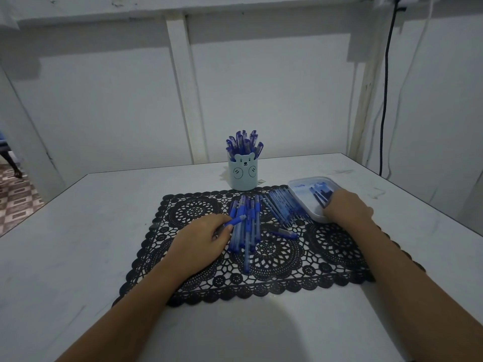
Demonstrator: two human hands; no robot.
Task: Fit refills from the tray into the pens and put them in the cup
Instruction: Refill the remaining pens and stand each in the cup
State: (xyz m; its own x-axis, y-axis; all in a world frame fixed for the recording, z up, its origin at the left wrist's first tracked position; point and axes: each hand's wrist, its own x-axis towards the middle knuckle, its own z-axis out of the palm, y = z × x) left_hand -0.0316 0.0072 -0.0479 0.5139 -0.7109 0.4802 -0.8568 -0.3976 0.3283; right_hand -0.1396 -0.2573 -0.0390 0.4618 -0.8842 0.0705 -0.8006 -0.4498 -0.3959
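left grip (201,239) grasps pen (236,221) above pen pile (248,231) on mat (326,246). right grip (347,207) inside tray (295,182) by refills (320,193), fingers hidden, can't tell if clenched. cup (243,175) at mat's far edge on desk (78,231).

The scene is dim with a cold blue cast. Soft light from above and behind the person throws a broad, blurred shadow on the table (78,244) between the forearms, nearer than both hands, and a grey band darkens the wall (117,100) far beyond them. The pen (236,221) gripped by the left hand (201,241) reads fairly crisp, while the refills (320,193) in the tray (294,188) at the right hand (347,209) smear into a pale haze. Wide-angle distortion bows the table edges and wall lines outward of either hand.
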